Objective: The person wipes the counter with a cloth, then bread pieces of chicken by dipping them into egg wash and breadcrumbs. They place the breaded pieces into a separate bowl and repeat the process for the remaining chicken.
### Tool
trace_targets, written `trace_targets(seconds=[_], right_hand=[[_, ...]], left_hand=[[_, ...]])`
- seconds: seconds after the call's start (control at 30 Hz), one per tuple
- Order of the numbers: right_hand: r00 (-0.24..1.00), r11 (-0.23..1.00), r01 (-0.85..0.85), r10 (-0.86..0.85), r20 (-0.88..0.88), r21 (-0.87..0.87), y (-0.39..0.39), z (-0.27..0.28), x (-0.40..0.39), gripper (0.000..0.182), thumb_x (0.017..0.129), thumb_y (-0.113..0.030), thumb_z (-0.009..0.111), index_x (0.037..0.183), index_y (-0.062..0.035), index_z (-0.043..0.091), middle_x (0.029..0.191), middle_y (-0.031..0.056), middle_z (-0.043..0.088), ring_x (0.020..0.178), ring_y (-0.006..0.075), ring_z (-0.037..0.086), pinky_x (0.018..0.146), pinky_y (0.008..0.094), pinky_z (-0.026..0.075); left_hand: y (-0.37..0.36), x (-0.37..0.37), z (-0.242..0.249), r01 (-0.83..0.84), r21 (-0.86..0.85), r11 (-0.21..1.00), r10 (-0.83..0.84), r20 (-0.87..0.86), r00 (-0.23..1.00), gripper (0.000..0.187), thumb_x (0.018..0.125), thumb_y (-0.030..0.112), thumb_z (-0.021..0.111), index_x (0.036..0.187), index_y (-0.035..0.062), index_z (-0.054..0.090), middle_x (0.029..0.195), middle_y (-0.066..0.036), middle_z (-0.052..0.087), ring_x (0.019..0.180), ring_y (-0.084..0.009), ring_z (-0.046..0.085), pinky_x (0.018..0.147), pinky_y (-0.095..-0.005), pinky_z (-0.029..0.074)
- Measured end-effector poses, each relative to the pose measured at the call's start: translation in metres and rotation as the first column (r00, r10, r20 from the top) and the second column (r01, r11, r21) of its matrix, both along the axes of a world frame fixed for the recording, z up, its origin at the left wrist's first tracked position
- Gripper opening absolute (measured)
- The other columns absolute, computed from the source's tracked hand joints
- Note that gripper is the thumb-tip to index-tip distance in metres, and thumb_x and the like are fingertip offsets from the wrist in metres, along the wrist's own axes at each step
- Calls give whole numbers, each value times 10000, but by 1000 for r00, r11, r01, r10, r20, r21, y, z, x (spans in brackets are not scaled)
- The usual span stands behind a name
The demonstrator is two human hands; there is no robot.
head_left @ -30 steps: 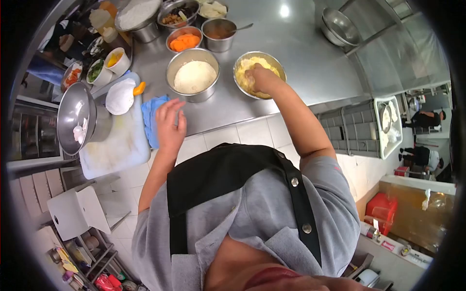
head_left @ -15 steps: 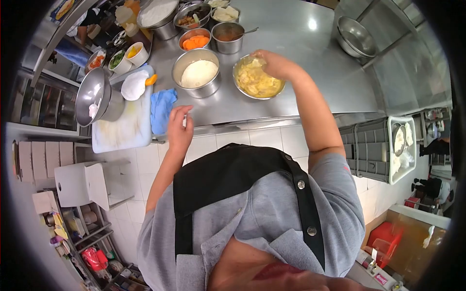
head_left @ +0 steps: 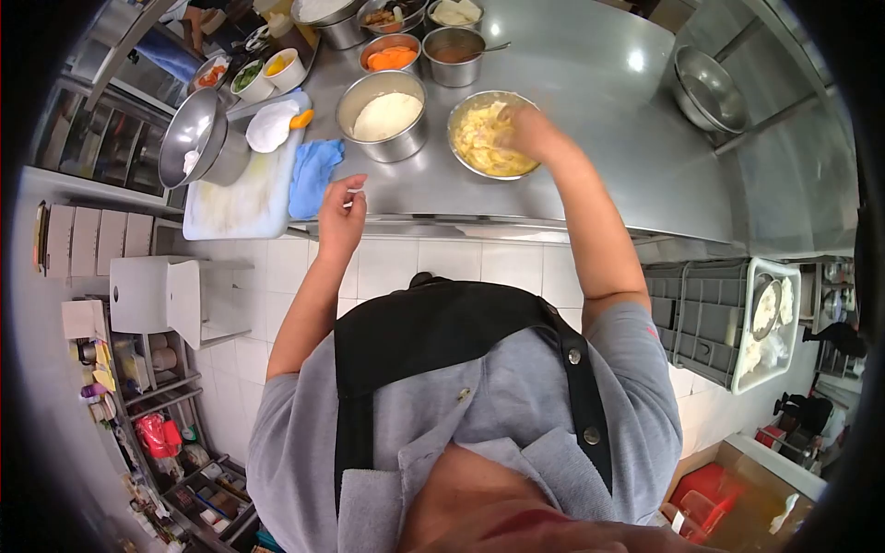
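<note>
The steel bowl (head_left: 458, 158) stands on the bench (head_left: 608, 138) and contains a wet yellow mixture (head_left: 484, 140). The right hand (head_left: 530, 134) is at the right side of this bowl, fingers directed into the mixture. Motion blur obscures the fingers; their spread, and any grip, cannot be determined. The left hand (head_left: 342, 217) is near the bench edge, below the blue cloth (head_left: 315, 175); its fingers are loosely curled, with a narrow gap at the thumb. A deep steel pot (head_left: 398, 148) containing pale powder (head_left: 388, 117) stands just left of the bowl. The right sleeve (head_left: 631, 346) bears a small red marking (head_left: 652, 330), too small to read. Printing on the shelf items (head_left: 100, 376) at lower left is likewise illegible.
</note>
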State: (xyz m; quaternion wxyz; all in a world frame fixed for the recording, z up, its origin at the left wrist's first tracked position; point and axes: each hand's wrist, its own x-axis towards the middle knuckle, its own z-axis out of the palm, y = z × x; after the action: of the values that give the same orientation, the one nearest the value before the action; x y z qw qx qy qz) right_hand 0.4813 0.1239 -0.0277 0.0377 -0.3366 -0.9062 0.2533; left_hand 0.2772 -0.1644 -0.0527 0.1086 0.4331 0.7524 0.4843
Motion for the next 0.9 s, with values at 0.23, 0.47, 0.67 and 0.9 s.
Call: trace_targets(seconds=[0.23,0.47,0.67,0.9], right_hand=[[988,990,138,-140,-72,-34,-17,16,-3,326,729,-1,553,1021,-121,634,962,170,645,926,315,611,811,388,474],[875,901,318,-398,-274,-294,-32,83,-12,178,784,-86,603,956,-49,632,778,125,620,711,172,610,626,320,515],[916,933,359,-357,-183,-19,-27,20,-26,196,781,-61,589,967,-44,647,837,139,650,777,199,630,707,331,505],[921,911,387,-388,-15,142,-37,12,-15,375,684,34,532,1015,-94,655,1048,161,624,954,321,601,825,368,481]], left_hand=[[14,-17,1,126,31,992,-125,-39,991,176,835,23,548,990,52,626,928,-91,582,753,-176,580,642,-269,476],[29,-53,1,425,-68,903,-424,31,905,157,849,31,548,985,31,626,895,-85,596,750,-165,586,672,-261,476],[18,-92,5,541,-99,835,-545,-8,839,158,854,34,549,995,33,621,884,-92,596,725,-163,578,653,-262,467],[9,-124,4,611,-125,782,-624,-154,766,151,855,45,546,988,28,615,889,-117,594,728,-217,586,638,-292,469]])
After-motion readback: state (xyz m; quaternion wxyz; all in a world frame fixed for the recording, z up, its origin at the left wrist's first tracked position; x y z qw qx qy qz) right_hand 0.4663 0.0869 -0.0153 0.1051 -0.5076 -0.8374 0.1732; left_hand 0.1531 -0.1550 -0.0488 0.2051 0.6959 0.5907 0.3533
